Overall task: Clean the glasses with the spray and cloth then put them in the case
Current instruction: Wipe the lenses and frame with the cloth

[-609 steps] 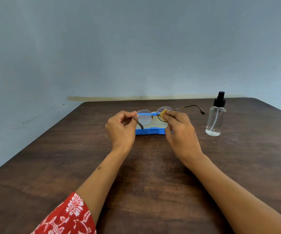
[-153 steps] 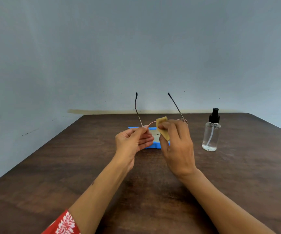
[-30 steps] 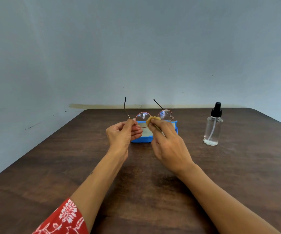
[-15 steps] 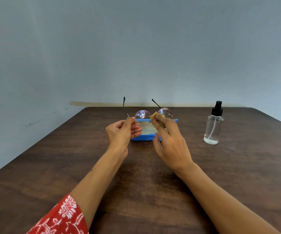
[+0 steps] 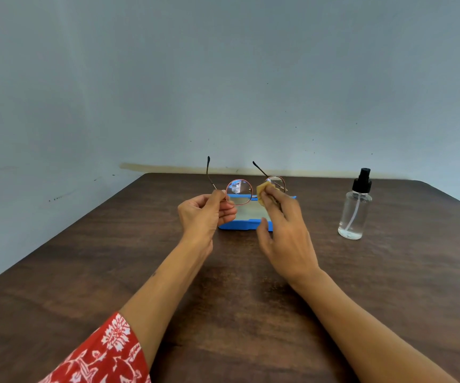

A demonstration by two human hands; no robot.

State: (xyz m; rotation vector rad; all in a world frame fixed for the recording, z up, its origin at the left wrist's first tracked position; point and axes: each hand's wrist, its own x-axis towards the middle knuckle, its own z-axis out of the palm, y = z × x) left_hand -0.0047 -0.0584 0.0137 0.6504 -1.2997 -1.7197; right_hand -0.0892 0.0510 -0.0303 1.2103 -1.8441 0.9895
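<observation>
Round thin-rimmed glasses [image 5: 238,191] are held above the table, lenses toward me and both temple arms pointing up and away. My left hand [image 5: 205,214] pinches the frame at its left hinge. My right hand [image 5: 284,230] presses a small yellow cloth [image 5: 263,192] against the right lens, which is partly hidden by the cloth and fingers. Directly behind the glasses lies the open blue case [image 5: 247,225] with a pale lining. A clear spray bottle [image 5: 354,210] with a black pump top stands upright to the right, apart from both hands.
Everything rests on a dark brown wooden table [image 5: 223,299] set against a plain grey-blue wall [image 5: 223,78]. The table's left edge runs diagonally near my left arm, which wears a red floral sleeve [image 5: 107,355].
The glasses and both hands have stayed over the case with only small shifts. The cloth keeps rubbing at the right lens. The bottle and case have not moved.
</observation>
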